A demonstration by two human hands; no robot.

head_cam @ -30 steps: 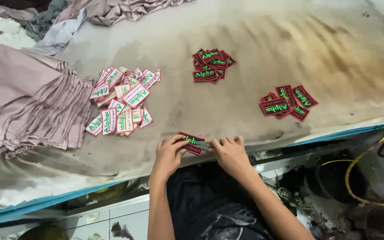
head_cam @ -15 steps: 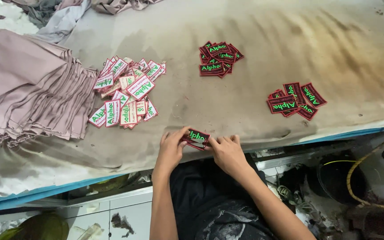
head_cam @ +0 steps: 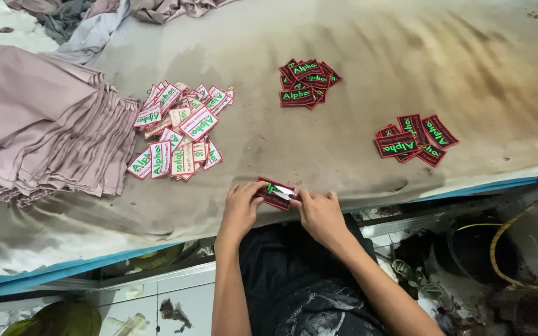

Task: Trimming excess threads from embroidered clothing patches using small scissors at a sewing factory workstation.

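We note a stained grey padded bench (head_cam: 406, 56) with a blue edge, white tiled floor (head_cam: 175, 292) beneath, and even light.

Both my forearms reach up from six o'clock, bare and slightly converging. My left hand (head_cam: 242, 205) sits at eleven o'clock of my right hand (head_cam: 320, 211), fingers curled and pinching inward. My right hand mirrors it, thumb and forefinger pressed together, knuckles up.

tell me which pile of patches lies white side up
The big scattered pile beside the folded mauve cloth; the two small piles to its right show dark faces.
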